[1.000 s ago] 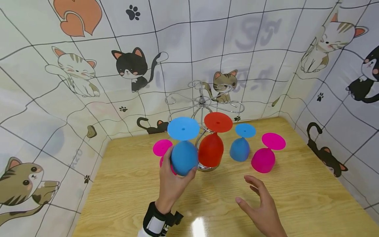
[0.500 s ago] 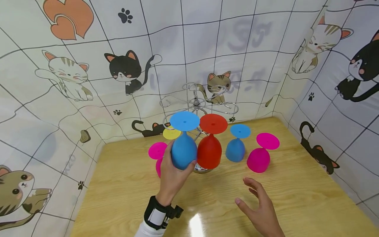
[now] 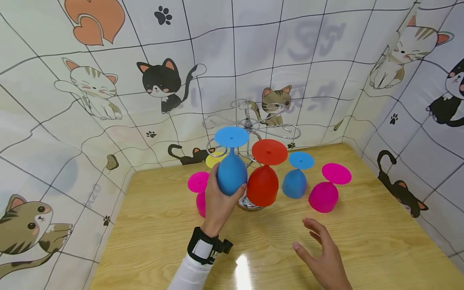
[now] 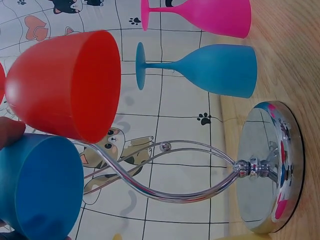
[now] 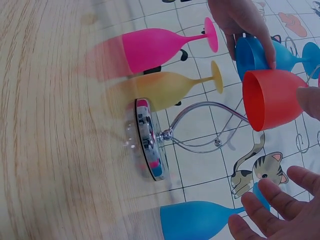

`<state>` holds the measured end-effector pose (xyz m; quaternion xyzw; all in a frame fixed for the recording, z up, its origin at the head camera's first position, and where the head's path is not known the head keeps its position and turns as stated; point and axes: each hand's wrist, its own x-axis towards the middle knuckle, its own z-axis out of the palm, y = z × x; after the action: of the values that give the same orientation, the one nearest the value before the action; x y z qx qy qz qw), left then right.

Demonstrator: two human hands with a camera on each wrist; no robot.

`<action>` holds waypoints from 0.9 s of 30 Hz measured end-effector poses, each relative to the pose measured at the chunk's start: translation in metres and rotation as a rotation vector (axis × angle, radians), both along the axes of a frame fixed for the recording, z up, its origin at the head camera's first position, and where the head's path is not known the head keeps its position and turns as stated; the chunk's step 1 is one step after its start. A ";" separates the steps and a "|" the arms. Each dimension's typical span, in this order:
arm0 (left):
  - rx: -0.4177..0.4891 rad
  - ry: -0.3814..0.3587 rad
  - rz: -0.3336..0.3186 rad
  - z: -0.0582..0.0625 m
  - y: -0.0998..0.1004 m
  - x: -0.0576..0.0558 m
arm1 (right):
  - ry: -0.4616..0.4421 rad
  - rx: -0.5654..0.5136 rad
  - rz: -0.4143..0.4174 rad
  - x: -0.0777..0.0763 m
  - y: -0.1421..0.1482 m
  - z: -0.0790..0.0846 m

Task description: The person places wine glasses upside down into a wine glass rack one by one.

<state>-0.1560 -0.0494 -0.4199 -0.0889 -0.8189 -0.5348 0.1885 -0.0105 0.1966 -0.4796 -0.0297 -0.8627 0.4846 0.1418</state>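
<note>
My left hand (image 3: pixel 219 207) grips a blue plastic goblet (image 3: pixel 232 175) round its bowl, upside down with its foot on top. The goblet is beside the chrome wire rack (image 3: pixel 247 125), its stem near a curled arm; whether they touch I cannot tell. Just right of it, a red goblet (image 3: pixel 263 185) hangs upside down off the table, as its open rim in the left wrist view shows. My right hand (image 3: pixel 322 257) hovers over the table with fingers apart, holding nothing, near the pink goblet (image 3: pixel 324 197).
Another blue goblet (image 3: pixel 294 183) stands upside down right of the rack's round base (image 3: pixel 250 204). On the left are a second pink goblet (image 3: pixel 200 201) and a yellow goblet (image 5: pixel 162 87), also upside down. Cat-print cloth (image 3: pixel 217 60) surrounds the wooden table (image 3: pixel 152 241).
My left hand has lifted the blue goblet higher and a little rightward, towards the rack. The yellow goblet's foot has come into view behind it. My right hand stays about where it was.
</note>
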 end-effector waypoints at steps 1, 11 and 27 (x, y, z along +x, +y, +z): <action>-0.002 0.000 0.001 0.000 0.001 -0.002 | -0.001 -0.002 -0.001 0.000 0.000 0.000; 0.025 -0.022 0.034 -0.002 0.001 -0.010 | -0.003 -0.029 -0.001 -0.002 0.000 -0.003; 0.066 -0.062 0.080 -0.007 -0.012 -0.008 | 0.035 -0.071 0.033 -0.003 -0.005 -0.002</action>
<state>-0.1642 -0.0611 -0.4264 -0.0334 -0.8092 -0.5560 0.1870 -0.0133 0.1913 -0.4813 -0.0122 -0.8426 0.5178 0.1478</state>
